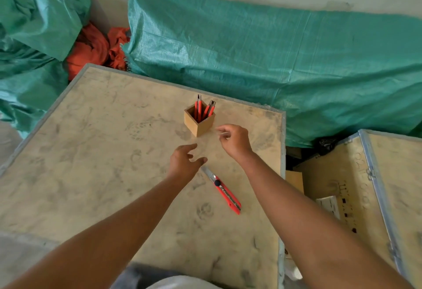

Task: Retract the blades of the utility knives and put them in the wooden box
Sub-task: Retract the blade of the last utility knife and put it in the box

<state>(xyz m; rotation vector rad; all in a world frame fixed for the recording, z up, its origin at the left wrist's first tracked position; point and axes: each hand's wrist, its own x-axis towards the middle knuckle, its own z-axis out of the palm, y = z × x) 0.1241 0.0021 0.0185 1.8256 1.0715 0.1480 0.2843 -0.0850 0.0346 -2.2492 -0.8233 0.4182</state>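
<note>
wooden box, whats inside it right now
The wooden box holds red utility knives standing upright, their tops poking above the rim. Its walls hide their lower ends and the bottom, so the exact count is unclear.

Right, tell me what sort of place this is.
Probably a storeroom or worksite. Dusty plywood crates with metal edging serve as the table, green woven tarpaulins cover goods against the wall, and a crumpled orange cloth lies on the bare floor.

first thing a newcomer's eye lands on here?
Probably the red utility knife lying on the dusty board, blade out, just near of the left hand. Next, the wooden box farther back with red knives standing in it, beside the empty right hand. Green tarp fills the background.
</note>
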